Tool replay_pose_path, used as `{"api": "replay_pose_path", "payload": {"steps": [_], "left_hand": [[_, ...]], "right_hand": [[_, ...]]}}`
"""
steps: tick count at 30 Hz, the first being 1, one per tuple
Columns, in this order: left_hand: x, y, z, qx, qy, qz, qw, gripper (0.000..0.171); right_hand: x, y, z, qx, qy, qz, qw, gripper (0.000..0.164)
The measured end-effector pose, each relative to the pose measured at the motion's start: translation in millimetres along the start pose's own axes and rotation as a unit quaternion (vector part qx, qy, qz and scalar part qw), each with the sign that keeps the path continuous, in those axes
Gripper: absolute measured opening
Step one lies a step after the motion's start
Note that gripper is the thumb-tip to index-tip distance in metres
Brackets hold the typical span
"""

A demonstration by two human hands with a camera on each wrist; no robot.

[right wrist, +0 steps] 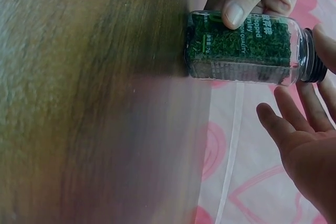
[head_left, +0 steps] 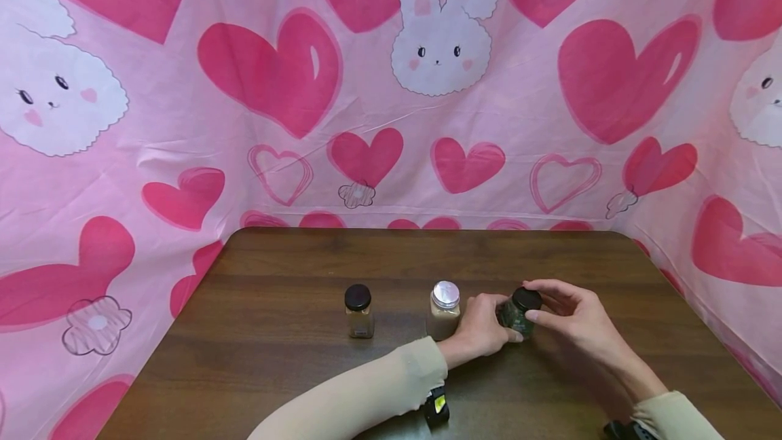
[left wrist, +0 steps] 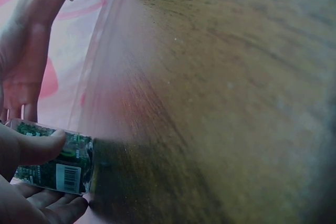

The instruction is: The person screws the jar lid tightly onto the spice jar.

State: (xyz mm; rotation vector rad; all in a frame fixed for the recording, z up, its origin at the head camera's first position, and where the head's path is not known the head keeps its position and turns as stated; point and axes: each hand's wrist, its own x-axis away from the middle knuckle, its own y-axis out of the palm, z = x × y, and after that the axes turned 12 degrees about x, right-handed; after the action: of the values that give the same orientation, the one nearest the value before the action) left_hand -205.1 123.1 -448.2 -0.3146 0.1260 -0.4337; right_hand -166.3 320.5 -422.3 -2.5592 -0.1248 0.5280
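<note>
A clear glass jar of chopped parsley (right wrist: 241, 48) with a black screw lid (head_left: 527, 299) is at the right of the table. My left hand (head_left: 479, 324) grips the jar's body, thumb across the label in both wrist views. From the right, my right hand (head_left: 577, 314) holds the lid between thumb and fingers; in the right wrist view some of its other fingers spread away below. The jar's base is right at the tabletop in the wrist views. Just left of my left hand stands a jar with a silver lid (head_left: 444, 321) and pale contents, partly behind that hand.
Farther left on the brown wooden table (head_left: 275, 372) is another small jar (head_left: 360, 321), black-lidded, with tan contents. Pink cloth (head_left: 379, 107) printed with hearts and rabbits hangs behind the table and along both sides. A black wrist camera (head_left: 436, 407) hangs under my left sleeve.
</note>
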Motion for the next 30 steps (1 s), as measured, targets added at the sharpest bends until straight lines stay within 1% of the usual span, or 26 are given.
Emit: {"api": "replay_pose_path", "payload": {"steps": [5, 12, 16, 19, 21, 24, 27, 30], "left_hand": [[0.7, -0.4, 0.2, -0.001, 0.0, -0.003, 1.0, 0.049], [-0.4, 1.0, 0.4, -0.007, 0.008, 0.002, 0.9999, 0.048], [-0.5, -0.1, 0.9, -0.009, 0.009, 0.002, 0.9999, 0.048], [0.1, -0.9, 1.4, -0.006, 0.009, -0.001, 0.9999, 0.048], [0.3, -0.8, 1.7, -0.006, 0.007, 0.0, 1.0, 0.049], [0.4, -0.4, 2.2, -0.011, 0.005, 0.002, 0.9999, 0.051], [0.5, -0.3, 2.3, -0.015, 0.004, 0.004, 0.9999, 0.052], [0.4, -0.5, 1.7, -0.02, 0.009, 0.002, 0.9998, 0.054]], "right_hand": [[0, 2, -2, 0.017, 0.007, 0.007, 1.0, 0.04], [-2, 6, -2, 0.033, 0.002, 0.014, 0.999, 0.04], [-2, 8, -4, 0.036, 0.004, 0.012, 0.999, 0.045], [-1, 6, -4, 0.03, 0.005, 0.001, 1.0, 0.052], [0, 4, -4, 0.019, -0.004, -0.011, 1.0, 0.056], [-1, 1, -4, -0.009, -0.03, -0.031, 0.999, 0.058], [-2, -2, -3, -0.04, -0.063, -0.056, 0.996, 0.058], [-2, -4, -3, -0.053, -0.076, -0.078, 0.993, 0.057]]}}
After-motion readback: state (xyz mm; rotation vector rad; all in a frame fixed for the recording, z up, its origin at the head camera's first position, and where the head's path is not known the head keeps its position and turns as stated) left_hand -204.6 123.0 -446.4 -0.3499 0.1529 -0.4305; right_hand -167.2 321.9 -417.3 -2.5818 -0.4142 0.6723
